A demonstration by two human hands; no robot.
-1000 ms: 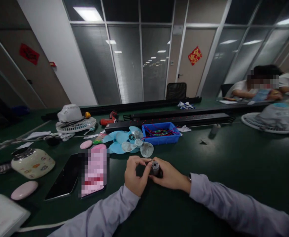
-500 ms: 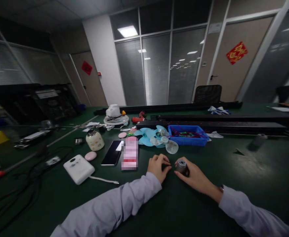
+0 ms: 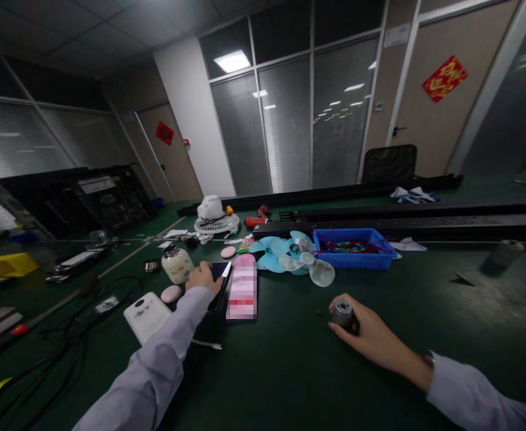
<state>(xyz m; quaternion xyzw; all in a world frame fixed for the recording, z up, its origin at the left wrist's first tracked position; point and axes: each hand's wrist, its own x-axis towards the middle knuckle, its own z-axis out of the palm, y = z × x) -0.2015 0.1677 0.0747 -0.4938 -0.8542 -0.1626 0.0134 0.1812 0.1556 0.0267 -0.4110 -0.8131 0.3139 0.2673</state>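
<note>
My right hand [image 3: 370,335] curls around a small grey metal cylinder, like a small motor [image 3: 342,313], held upright over the green table. A tiny dark piece [image 3: 319,312] lies just left of it. Further left, my left hand [image 3: 201,276] has its fingers closed at the left side of a black smartphone [image 3: 220,270], which looks slightly tilted; my hand and sleeve cover much of it. A phone-shaped pink item [image 3: 242,290], blurred out, lies close on the phone's right. Beside the left hand stand a cream jar [image 3: 176,265] and a pink rounded object [image 3: 171,293].
A white power bank [image 3: 146,317] with a short cable lies partly under my left sleeve. Beyond are blue fan blades [image 3: 271,254], a blue bin [image 3: 356,254] of wires, a white fan [image 3: 215,215] and a red drill [image 3: 257,217]. Another cylinder [image 3: 502,258] stands at right.
My left hand has moved from beside the motor, leftward to the smartphone, which now looks tilted. The tiny dark piece now shows on the table. My right hand still holds the motor.
</note>
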